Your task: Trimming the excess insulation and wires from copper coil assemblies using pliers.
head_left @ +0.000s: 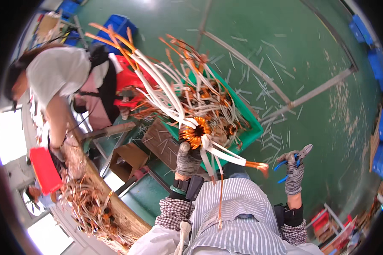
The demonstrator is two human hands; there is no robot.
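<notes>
My left hand (188, 160), in a grey striped glove, grips a ring-shaped copper coil (195, 133) by its near edge. Long white-sleeved leads (161, 90) with bare copper ends rise from the coil to the upper left. More leads (232, 157) stick out to the right, and one thin copper wire hangs down in front of my apron. Off to the right, my gloved right hand (293, 176) is closed around blue-handled side cutters (303, 152); their jaws point up and right, apart from the coil. Beyond the coil stands a green crate (254, 129) heaped with similar wired coils (210, 95).
At the left, a co-worker (57, 74) leans over a wooden bench (83, 159) bearing a heap of coils (91, 208) and a red bin (45, 171). An open cardboard box (129, 159) sits below. White sleeve scraps (266, 95) litter the green floor around metal floor rails (315, 91).
</notes>
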